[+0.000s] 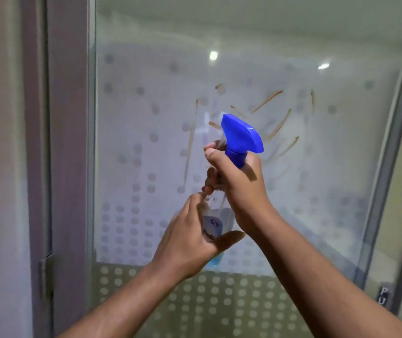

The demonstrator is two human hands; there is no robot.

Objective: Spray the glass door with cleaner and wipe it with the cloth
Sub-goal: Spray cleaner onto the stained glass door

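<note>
Views: one only, a wide-angle camera worn on the head; nothing is shared with a second view.
Direction: faced forward and slightly down, straight at the frosted, dot-patterned glass door (280, 191).
Nearness: the door is seen close up, within arm's reach; the pane fills most of the frame.
Foreground: both bare forearms are seen entering from the bottom edge, meeting near the centre.
Left edge: taken up by the grey-mauve door frame (68, 142) and its hinge.
Right edge: the metal door edge (387, 167) is shown slanted, bent by the wide lens.
</note>
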